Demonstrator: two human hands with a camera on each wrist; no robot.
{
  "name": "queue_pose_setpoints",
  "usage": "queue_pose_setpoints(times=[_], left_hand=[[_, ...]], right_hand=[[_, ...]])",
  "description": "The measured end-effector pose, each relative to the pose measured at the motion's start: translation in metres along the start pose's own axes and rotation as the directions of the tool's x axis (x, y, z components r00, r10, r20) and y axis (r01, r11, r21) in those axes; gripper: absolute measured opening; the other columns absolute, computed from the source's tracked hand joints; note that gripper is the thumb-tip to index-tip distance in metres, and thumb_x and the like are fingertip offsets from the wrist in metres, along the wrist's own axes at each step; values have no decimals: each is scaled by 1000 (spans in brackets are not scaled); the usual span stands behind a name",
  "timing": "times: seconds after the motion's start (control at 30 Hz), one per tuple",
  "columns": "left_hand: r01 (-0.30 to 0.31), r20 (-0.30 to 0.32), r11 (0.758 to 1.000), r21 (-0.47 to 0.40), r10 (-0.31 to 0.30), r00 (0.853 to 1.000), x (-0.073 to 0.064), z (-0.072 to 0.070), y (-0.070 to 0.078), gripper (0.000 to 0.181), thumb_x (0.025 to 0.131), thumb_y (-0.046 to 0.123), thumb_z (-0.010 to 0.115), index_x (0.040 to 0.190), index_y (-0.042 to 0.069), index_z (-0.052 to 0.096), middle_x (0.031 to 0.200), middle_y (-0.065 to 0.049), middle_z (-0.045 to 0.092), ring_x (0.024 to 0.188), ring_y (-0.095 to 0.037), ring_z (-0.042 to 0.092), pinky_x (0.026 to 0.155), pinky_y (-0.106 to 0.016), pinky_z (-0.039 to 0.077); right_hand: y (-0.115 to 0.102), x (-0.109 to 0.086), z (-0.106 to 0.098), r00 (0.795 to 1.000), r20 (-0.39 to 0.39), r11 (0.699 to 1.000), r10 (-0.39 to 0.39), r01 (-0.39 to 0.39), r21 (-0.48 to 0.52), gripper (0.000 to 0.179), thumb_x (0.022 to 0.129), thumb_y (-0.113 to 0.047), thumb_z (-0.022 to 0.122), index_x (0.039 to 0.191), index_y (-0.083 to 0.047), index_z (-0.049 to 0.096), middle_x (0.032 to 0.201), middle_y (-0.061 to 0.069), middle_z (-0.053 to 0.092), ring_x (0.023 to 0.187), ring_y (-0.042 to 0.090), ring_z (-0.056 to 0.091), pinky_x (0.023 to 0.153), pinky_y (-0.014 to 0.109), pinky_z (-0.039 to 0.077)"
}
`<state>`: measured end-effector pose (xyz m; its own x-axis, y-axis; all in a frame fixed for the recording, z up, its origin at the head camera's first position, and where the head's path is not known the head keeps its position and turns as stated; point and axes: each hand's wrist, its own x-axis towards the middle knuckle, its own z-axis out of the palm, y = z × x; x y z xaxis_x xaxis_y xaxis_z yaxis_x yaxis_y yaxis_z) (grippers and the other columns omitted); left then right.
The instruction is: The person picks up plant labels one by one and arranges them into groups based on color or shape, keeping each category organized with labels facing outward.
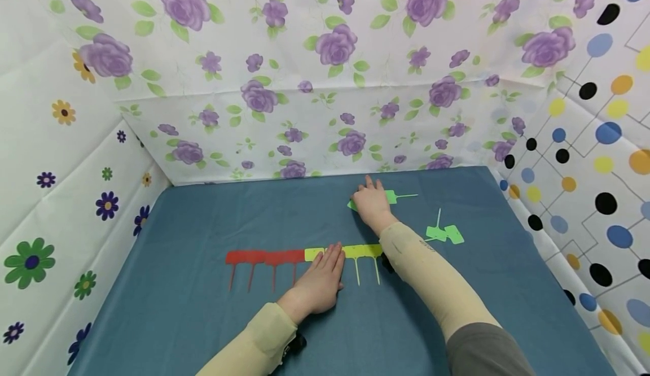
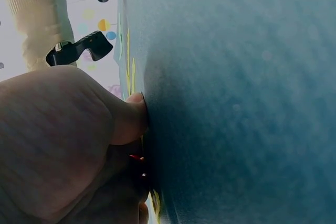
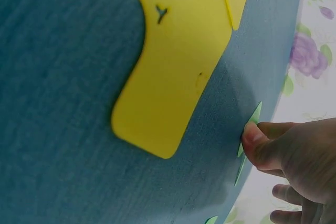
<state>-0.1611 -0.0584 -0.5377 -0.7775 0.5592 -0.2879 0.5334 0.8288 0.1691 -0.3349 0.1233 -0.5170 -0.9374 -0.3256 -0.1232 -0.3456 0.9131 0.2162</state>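
Red T-shaped plant labels [image 1: 246, 257] lie side by side in a row on the blue cloth, stems toward me. Yellow plant labels [image 1: 361, 250] continue that row to the right. My left hand [image 1: 320, 285] rests over the yellow part with its fingers straight, hiding some of it. At the back of the table, my right hand [image 1: 373, 204] pinches a green plant label [image 3: 255, 114] between thumb and finger. Another green label [image 1: 390, 196] shows just right of that hand, its stem pointing right. The right forearm covers the right end of the yellow row.
Two overlapping green labels [image 1: 453, 234] lie right of the right forearm. A flowered cloth wall [image 1: 304, 133] rises directly behind the table's back edge. Patterned cloth walls also stand at left and right. A small black device [image 2: 79, 49] is strapped to the right wrist.
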Motion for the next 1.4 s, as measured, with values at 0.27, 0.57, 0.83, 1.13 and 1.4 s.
queue_pose_setpoints(times=[0.27,0.57,0.83,1.13,1.4], left_hand=[[-7,-9,1000,-14,7,1000,2,5,-2,70,115,30,50,172,5,18,180,-13,5,165,-29,2,133,-48,12],[-15,-21,999,-32,14,1000,5,9,-5,69,115,29,50,172,5,18,180,-13,5,165,-30,2,133,-49,11],[-6,-10,1000,-12,6,1000,1,3,-1,69,115,30,49,172,4,19,180,-14,6,165,-30,4,133,-47,12],[-1,-15,1000,27,2,1000,-4,-3,3,67,116,31,48,171,5,22,179,-14,9,165,-30,8,133,-46,17],[-3,-15,1000,17,3,1000,-3,-2,1,67,116,31,48,171,5,21,179,-13,8,165,-29,8,133,-46,16]], right_hand=[[0,1,1,1000,14,1000,3,-4,11,41,107,-4,65,140,-25,75,152,13,61,158,43,29,127,62,28],[2,1,1,998,33,997,43,-46,66,46,107,-3,65,146,-27,70,156,15,57,160,44,24,126,64,27],[1,1,2,998,21,996,61,-62,63,47,107,-4,65,148,-28,69,164,16,47,161,43,19,127,64,25],[0,0,2,997,22,995,69,-70,68,51,106,-4,66,150,-29,66,164,16,47,161,44,19,127,64,25],[-1,-4,-2,996,19,995,90,-91,36,46,106,-6,68,149,-23,68,161,20,48,161,45,19,127,65,24]])
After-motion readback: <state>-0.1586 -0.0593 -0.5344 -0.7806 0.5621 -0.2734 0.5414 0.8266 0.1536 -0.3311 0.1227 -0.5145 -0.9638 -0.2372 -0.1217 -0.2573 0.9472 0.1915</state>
